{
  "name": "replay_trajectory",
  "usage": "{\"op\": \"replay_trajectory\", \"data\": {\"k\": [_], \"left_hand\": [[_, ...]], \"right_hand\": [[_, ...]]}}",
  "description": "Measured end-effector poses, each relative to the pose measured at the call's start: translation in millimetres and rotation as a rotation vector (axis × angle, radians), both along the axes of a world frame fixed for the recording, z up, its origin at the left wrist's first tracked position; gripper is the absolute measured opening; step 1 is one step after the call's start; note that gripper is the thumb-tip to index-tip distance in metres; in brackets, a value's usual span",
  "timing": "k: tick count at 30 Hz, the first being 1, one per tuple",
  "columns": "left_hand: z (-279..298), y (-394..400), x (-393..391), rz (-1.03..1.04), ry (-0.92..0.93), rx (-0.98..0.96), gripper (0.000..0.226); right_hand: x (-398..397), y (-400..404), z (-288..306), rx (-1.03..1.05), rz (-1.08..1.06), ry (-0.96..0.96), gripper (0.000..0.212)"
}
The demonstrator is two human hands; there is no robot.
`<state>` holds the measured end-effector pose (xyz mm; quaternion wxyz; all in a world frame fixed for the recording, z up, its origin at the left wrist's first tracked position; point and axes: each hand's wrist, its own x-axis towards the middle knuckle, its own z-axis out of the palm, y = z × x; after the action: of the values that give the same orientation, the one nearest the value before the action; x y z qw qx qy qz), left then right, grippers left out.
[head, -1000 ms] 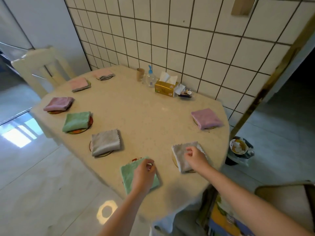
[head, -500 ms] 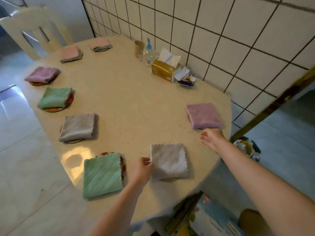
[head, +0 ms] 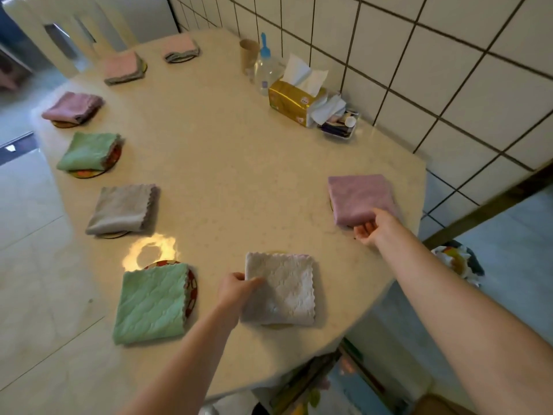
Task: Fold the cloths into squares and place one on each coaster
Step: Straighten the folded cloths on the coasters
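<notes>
Several folded cloths lie around the beige table (head: pixel 227 163), each over a round coaster. My left hand (head: pixel 236 287) pinches the left edge of the pale grey cloth (head: pixel 282 290) near the front edge. My right hand (head: pixel 374 229) touches the near corner of the purple cloth (head: pixel 360 197) at the right, fingers curled at its edge. A green cloth (head: pixel 151 304) lies at the front left, half off its red patterned coaster (head: pixel 191 290). Further left are a grey cloth (head: pixel 122 209), a second green cloth (head: pixel 86 151), a mauve one (head: pixel 73 106) and two pink ones (head: pixel 122 67).
A gold tissue box (head: pixel 294 101), a clear bottle with a blue cap (head: pixel 264 65), a brown cup (head: pixel 248 53) and a small tray of oddments (head: pixel 339 127) stand by the tiled wall. A pale chair (head: pixel 59 28) stands at the far left. A bin (head: pixel 457 260) sits at the right.
My left hand left the green cloth and took the grey cloth's left edge. My right hand moved from the grey cloth to the purple cloth's corner. The camera came closer.
</notes>
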<state>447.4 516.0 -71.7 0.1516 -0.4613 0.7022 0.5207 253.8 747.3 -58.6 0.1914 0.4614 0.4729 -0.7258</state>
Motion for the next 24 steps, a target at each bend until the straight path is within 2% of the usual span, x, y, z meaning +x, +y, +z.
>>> {"op": "replay_trajectory", "data": {"k": [1, 5, 9, 12, 18, 21, 24], "left_hand": [[1.6, -0.9, -1.0, -0.004, 0.010, 0.024, 0.012], [5.2, -2.3, -0.7, 0.017, 0.042, 0.185, 0.025], [6.2, 5.0, 10.0, 0.202, 0.155, 0.422, 0.027], [3.4, 15.3, 17.9, 0.382, 0.246, 0.582, 0.026], [-5.1, 29.3, 22.8, 0.445, 0.216, 0.556, 0.023], [-5.5, 24.7, 20.2, 0.398, 0.198, 0.500, 0.024], [-5.5, 19.2, 21.9, 0.359, 0.182, 0.471, 0.023]], "right_hand": [[-3.0, 0.7, 0.2, 0.041, 0.041, 0.011, 0.012], [-11.6, 3.7, 0.6, 0.031, 0.019, 0.059, 0.044], [-14.5, 3.7, -3.2, 0.001, -0.046, 0.171, 0.048], [-12.5, 14.7, -13.3, -0.019, -0.063, 0.292, 0.043], [-15.5, 44.1, -24.3, -0.018, 0.130, 0.217, 0.045], [-19.8, 48.6, -22.0, -0.014, 0.195, 0.299, 0.050], [-18.6, 50.1, -19.4, -0.034, 0.248, 0.373, 0.046]]}}
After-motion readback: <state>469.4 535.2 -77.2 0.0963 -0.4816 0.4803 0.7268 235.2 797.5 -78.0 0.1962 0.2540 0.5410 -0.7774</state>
